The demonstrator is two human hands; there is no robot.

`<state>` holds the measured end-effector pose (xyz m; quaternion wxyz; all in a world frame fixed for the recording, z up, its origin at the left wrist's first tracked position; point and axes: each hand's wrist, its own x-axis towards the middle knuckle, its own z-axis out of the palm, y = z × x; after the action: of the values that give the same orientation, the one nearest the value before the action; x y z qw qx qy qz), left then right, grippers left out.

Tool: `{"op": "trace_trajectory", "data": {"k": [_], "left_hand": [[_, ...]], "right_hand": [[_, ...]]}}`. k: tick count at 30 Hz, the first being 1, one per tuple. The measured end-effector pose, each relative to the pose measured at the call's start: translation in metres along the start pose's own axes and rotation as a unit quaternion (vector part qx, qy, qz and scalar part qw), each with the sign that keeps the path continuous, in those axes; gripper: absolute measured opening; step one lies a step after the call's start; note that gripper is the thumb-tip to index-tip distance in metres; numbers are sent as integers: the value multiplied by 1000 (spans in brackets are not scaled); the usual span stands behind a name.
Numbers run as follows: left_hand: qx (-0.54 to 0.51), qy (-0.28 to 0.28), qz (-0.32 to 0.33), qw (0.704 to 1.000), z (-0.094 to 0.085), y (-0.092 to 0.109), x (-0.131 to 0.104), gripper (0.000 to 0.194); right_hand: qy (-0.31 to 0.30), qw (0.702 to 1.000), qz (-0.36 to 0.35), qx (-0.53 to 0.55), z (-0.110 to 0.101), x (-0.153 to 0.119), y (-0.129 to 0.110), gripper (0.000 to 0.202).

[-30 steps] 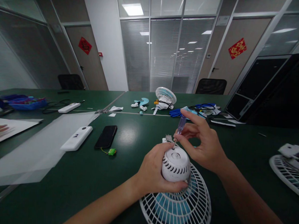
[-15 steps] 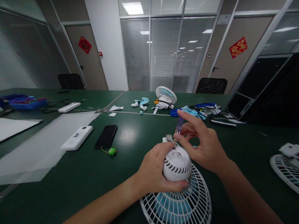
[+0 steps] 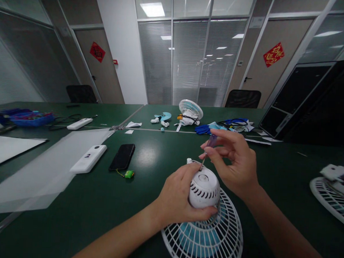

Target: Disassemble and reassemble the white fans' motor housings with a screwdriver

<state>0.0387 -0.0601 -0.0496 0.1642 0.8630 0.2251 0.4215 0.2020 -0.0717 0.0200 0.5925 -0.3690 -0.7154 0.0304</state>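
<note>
A small white fan [image 3: 204, 190] lies grille-down on the green table, its rounded motor housing on top. Under the housing spreads the white wire grille [image 3: 230, 236], with pale blue blades [image 3: 197, 241] showing through the bars. My left hand [image 3: 181, 195] is wrapped around the left side of the housing, thumb along its front. Between the thumb and fingers of my right hand [image 3: 235, 161] is a screwdriver [image 3: 211, 141] with a translucent purple handle. Its shaft slants down to the top of the housing, near my left fingertips. Whatever the tip meets is too small to make out.
Left of the fan lie a black phone [image 3: 122, 157] with a green charm [image 3: 129, 174] and a white device marked 2 [image 3: 89, 159]. Another fan [image 3: 190, 112] and blue gloves [image 3: 203, 129] are farther back. A grille with parts [image 3: 331, 198] sits at right.
My right hand has shifted slightly right, and the screwdriver now leans more to the right, its tip still at the housing. My left hand keeps its hold on the fan.
</note>
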Motion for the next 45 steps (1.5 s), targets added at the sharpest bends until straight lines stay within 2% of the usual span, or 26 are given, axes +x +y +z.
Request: {"op": "trace_trajectory", "data": {"k": [4, 8, 11, 18, 25, 30, 35, 42, 45], "left_hand": [[6, 9, 9, 1000, 1, 0, -1, 84], [7, 6, 8, 1000, 0, 0, -1, 83], [2, 3, 7, 1000, 0, 1, 0, 82], [-2, 3, 3, 1000, -1, 1, 0, 82], [-11, 3, 2, 1000, -1, 2, 1, 80], [-10, 0, -4, 1000, -2, 2, 1, 81], [-13, 2, 2, 1000, -2, 1, 1, 81], [-16, 6, 0, 1000, 0, 1, 1, 80], [-16, 6, 2, 1000, 0, 0, 1, 81]], "right_hand": [[18, 1000, -7, -8, 0, 1, 3, 41], [-12, 999, -37, -33, -3, 2, 1, 41], [-21, 999, -33, -30, -3, 2, -2, 40], [23, 997, -38, -61, -4, 1, 1, 39], [-11, 998, -32, -45, -6, 1, -1, 45], [15, 996, -52, -65, -4, 2, 0, 42], [28, 995, -57, -78, -3, 1, 2, 48], [-21, 997, -62, -31, -3, 0, 2, 48], [-16, 998, -58, -32, -2, -1, 1, 47]]}}
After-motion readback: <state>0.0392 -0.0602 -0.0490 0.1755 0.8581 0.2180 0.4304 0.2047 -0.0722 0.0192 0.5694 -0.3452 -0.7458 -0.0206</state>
